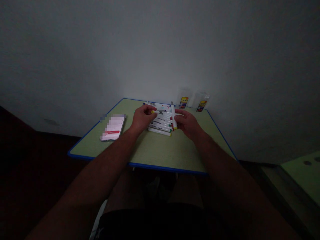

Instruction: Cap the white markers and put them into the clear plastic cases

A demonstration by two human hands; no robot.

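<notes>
My right hand (188,124) is closed around a white marker (174,117), which stands nearly upright. Its narrow grey tip points up, uncapped, and its lower end is yellow. Fingers of my left hand (143,118) pinch a small marker cap (154,112) with a yellow end, to the left of the marker and apart from it. Between and below both hands, several white markers (160,127) lie side by side on the table, some with green or yellow ends. My hands partly hide this row.
The small pale green table (155,151) has a blue edge and stands against a grey wall. A phone (113,128) with a lit screen lies at the left. Two clear plastic packages (184,100) with yellow labels stand at the back right.
</notes>
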